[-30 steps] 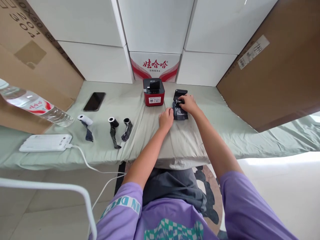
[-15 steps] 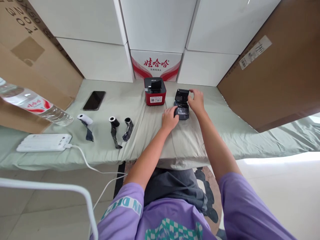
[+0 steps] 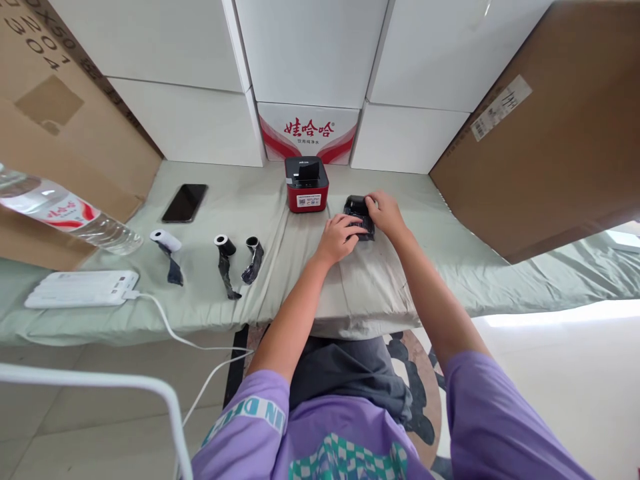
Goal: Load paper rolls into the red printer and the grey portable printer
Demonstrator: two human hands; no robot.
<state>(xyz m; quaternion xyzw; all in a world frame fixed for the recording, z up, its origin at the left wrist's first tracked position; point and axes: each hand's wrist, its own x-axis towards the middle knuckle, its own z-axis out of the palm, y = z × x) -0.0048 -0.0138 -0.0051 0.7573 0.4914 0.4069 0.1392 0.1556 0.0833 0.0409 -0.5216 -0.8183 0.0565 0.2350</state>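
Far left: water bottle (image 3: 65, 217) lying on its side at the table (image 3: 450, 280) edge, partly on a cardboard box (image 3: 60, 120). It is round and could roll off the cloth if the table is bumped.

White power bank (image 3: 80, 288) near the front edge, its cable (image 3: 190, 340) hanging off toward the floor. A knee or sleeve catching that cable would likely drag the bank down.

Phone (image 3: 185, 203) flat, further back. Three small rolls in a row: a white paper roll (image 3: 165, 240) and two dark-wrapped rolls (image 3: 225, 248) (image 3: 253, 248), trailing strips. All are light and loose, so they could scatter.

Centre: red printer (image 3: 307, 183) against the white boxes (image 3: 310, 53), just beside the work.

Small black printer (image 3: 359, 217) sits on the cloth right of the red one, lid down or nearly so; whether it has latched cannot be told. Left hand (image 3: 337, 239) curls against its near left side, fingers on the casing. Right hand (image 3: 383, 212) rests over the top, pressing or gripping the lid.

Risks, as judgement: the cloth is soft and wrinkled, so downward pressure may tip or slide the unit. A roll seated crooked inside could jam the lid or pinch the paper. Fingertips near the lid seam could get nipped.

Right: large cardboard box (image 3: 540, 127) leaning; well apart.
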